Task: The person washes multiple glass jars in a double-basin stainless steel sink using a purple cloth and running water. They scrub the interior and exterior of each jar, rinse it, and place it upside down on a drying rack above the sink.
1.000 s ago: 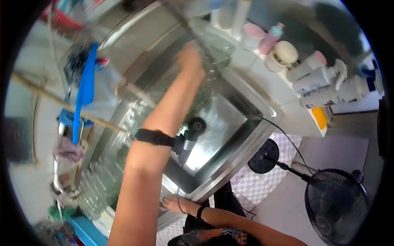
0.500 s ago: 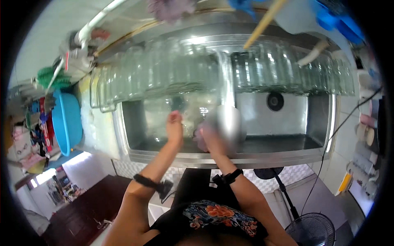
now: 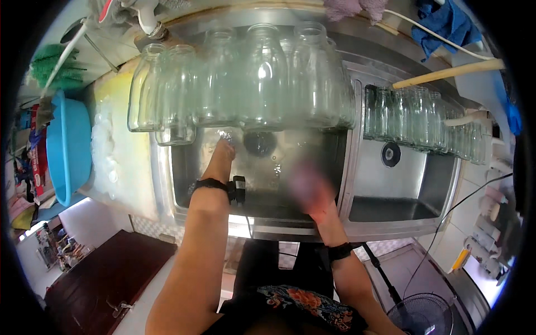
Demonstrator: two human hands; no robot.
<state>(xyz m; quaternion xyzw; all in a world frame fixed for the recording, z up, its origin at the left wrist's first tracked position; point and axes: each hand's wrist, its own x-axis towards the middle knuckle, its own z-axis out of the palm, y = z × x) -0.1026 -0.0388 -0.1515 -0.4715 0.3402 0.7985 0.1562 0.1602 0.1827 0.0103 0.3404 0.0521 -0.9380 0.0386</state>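
My left hand [image 3: 224, 149] reaches down into the left basin of a metal sink [image 3: 262, 223], near the row of bottles. Its fingers dip into the shallow water and cannot be made out. My right hand [image 3: 320, 206] is low over the right part of the same basin, closed on a purple cloth [image 3: 306, 181] that is smeared by motion. Clear glass bottles [image 3: 262, 84] stand upright in several ranks across the far side of the left basin. A dark round drain [image 3: 258, 144] shows under the water between my hands.
More glass bottles [image 3: 419, 117] line the far side of the right basin, which has its own drain [image 3: 391, 154]. A wooden stick [image 3: 446, 72] juts in from the right. A blue tub [image 3: 70, 151] stands at left. Cloths [image 3: 446, 28] lie at the back, and a fan [image 3: 424, 315] stands lower right.
The whole view has shifted. My left hand has gone deeper into the basin, toward the bottles. My right hand, with the purple cloth, has moved rightward, so the hands are farther apart.
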